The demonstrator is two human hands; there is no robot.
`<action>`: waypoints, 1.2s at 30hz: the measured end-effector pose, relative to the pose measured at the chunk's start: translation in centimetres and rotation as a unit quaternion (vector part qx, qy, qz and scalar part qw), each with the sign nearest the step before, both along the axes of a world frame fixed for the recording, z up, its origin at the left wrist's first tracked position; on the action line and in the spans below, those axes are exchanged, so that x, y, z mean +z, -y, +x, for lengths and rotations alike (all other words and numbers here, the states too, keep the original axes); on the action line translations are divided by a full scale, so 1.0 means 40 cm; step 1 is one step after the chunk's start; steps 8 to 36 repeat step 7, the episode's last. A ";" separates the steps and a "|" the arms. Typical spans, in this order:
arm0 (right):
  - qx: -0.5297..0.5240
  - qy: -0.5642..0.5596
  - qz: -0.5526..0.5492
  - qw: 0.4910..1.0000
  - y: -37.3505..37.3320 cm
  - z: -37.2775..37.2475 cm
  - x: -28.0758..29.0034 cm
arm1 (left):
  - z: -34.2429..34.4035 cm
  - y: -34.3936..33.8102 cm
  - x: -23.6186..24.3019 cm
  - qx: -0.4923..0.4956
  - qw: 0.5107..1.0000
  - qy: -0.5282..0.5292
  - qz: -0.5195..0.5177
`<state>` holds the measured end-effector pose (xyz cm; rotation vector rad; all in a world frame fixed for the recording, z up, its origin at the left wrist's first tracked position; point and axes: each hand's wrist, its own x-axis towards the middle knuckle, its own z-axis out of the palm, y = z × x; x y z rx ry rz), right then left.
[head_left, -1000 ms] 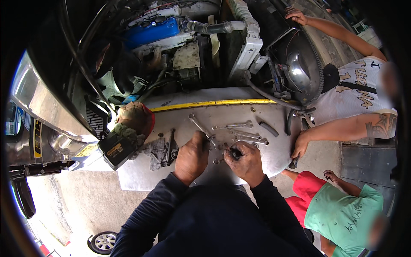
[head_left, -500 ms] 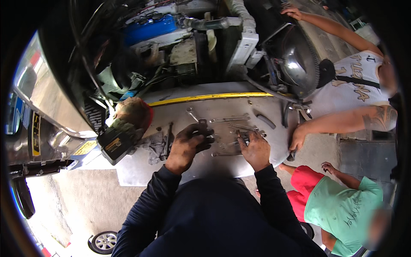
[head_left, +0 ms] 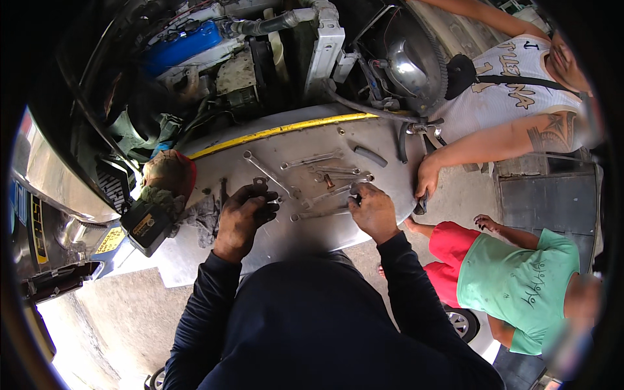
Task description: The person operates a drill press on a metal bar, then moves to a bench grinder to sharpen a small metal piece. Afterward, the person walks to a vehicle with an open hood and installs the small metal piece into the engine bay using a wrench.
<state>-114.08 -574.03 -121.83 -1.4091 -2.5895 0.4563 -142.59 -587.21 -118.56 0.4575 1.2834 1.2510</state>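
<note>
My left hand (head_left: 239, 224), fingers curled, grips a small dark metal piece with a hole (head_left: 260, 181) above the grey metal panel (head_left: 260, 244). My right hand (head_left: 375, 212) is closed at the fingertips beside the wrenches; anything pinched there is too small or hidden to name. Between my hands lie several combination wrenches (head_left: 311, 160), one long wrench (head_left: 266, 170) slanting toward my left hand. A rusty brown bolt (head_left: 329, 181) rests among them. Both my hands are blackened with grease.
Beyond a yellow strip (head_left: 279, 132) is an engine bay with a blue cover (head_left: 185, 47). A short black hose (head_left: 370, 156) lies right. Left are a grey rag (head_left: 205, 221), a cap (head_left: 168, 172) and a black power-tool battery (head_left: 148, 224). A co-worker's hand (head_left: 427, 179) touches the panel's right edge; another person (head_left: 517, 276) is near.
The view has swung, so the scene sits further left. My right hand has drawn back from the wrenches, and the brown bolt now shows among them. My left hand still holds the dark piece.
</note>
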 end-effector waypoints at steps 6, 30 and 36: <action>-0.032 -0.044 0.006 0.998 0.016 -0.081 -0.028 | 0.008 0.010 -0.011 -0.015 1.000 -0.010 -0.019; -0.035 -0.047 0.012 0.998 0.012 -0.093 -0.030 | 0.007 0.012 -0.007 -0.005 0.999 0.019 -0.039; -0.035 -0.047 0.012 0.998 0.012 -0.093 -0.030 | 0.007 0.012 -0.007 -0.005 0.999 0.019 -0.039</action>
